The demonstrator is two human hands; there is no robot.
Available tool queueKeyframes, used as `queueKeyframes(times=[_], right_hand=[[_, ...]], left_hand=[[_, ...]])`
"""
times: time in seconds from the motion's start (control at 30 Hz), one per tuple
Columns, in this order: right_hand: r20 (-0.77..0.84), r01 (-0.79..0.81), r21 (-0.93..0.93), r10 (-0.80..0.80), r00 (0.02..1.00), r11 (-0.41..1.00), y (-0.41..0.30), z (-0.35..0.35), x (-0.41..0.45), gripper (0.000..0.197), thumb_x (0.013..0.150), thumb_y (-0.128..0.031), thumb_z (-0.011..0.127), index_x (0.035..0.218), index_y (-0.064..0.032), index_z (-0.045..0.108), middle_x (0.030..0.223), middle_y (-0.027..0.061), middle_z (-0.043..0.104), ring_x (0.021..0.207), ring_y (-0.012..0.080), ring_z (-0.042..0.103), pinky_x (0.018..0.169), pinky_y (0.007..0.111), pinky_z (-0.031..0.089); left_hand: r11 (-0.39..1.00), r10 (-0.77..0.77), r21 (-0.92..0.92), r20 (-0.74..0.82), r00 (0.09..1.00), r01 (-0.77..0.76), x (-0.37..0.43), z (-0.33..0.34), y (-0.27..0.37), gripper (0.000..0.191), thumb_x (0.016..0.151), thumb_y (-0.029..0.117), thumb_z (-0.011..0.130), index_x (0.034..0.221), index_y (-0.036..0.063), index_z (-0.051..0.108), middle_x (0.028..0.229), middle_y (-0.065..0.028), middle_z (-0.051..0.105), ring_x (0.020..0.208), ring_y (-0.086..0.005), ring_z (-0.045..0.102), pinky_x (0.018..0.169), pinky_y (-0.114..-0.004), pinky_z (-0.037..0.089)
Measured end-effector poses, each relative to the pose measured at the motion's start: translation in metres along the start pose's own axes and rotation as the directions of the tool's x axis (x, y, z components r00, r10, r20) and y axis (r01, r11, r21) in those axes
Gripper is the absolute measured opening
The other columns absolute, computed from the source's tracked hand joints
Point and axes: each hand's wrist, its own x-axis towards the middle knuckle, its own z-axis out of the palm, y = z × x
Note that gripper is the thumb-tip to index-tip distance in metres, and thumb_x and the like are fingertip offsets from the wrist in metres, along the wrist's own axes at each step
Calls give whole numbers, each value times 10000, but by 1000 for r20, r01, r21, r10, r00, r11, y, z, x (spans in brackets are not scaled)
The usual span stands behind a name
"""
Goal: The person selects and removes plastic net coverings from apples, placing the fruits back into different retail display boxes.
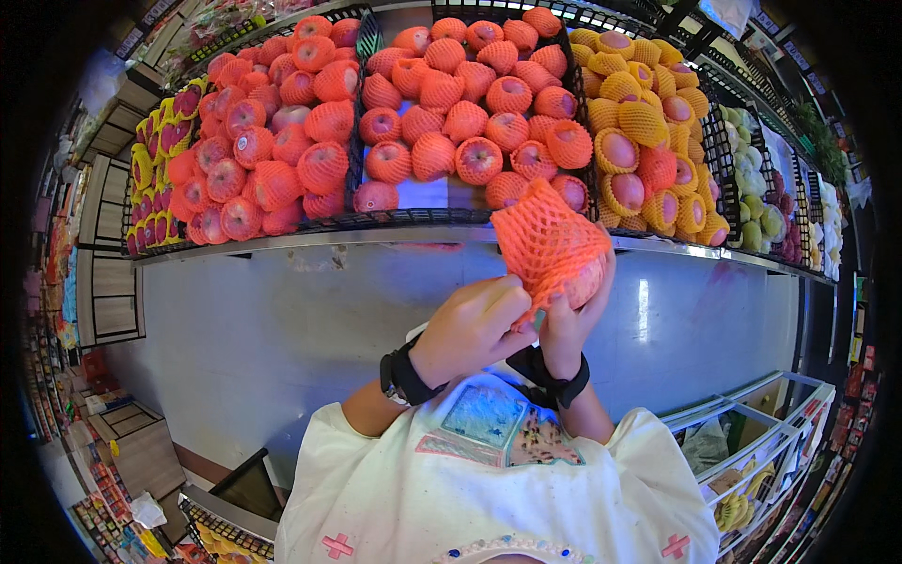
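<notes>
An apple [586,283] sits in my right hand [574,310], partly covered by a red foam net sleeve [539,236] that stands up loose on its left side. The fingers of my left hand [483,321] pinch the lower left edge of that sleeve. Both hands are in front of the display's metal edge, above the floor. Just beyond them, red-netted apples [479,161] fill a black plastic crate, with some of its blue-white bottom showing. Another crate of red-netted apples [246,158] stands to the left.
Yellow-netted fruit [641,120] lies right of the apples, with one red-netted piece among it. Green fruit [757,211] is farther right. Purple fruit in yellow nets [158,176] lies far left. A metal shelf rim [338,238] borders the display. A white-framed rack [754,416] stands at lower right.
</notes>
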Motion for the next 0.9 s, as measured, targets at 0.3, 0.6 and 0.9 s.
queueKeyframes(times=[0.3,0.6,0.9], right_hand=[[272,-440,43,413,869,897,14,-2,10,549,924,-358,360,1338,-27,221,1228,112,375,1063,189,449,907,310,364],[206,-427,-60,430,879,902,45,14,48,492,837,-39,548,1284,-57,342,916,42,443,587,80,516,471,188,402],[346,-504,-73,496,797,861,72,40,104,421,833,-4,529,1218,-17,359,713,40,495,551,92,528,432,199,386]], left_hand=[[927,-372,-187,-360,856,325,-2,9,-25,235,688,-13,592,696,54,367,560,-16,315,477,-66,310,414,-231,273],[841,-539,-201,-396,744,502,25,-9,-70,206,729,20,562,707,30,358,553,-21,299,512,-88,273,429,-256,285],[833,-518,-22,-386,764,553,40,-35,-118,192,751,68,561,737,10,379,546,-137,381,459,-289,424,449,-367,358]])
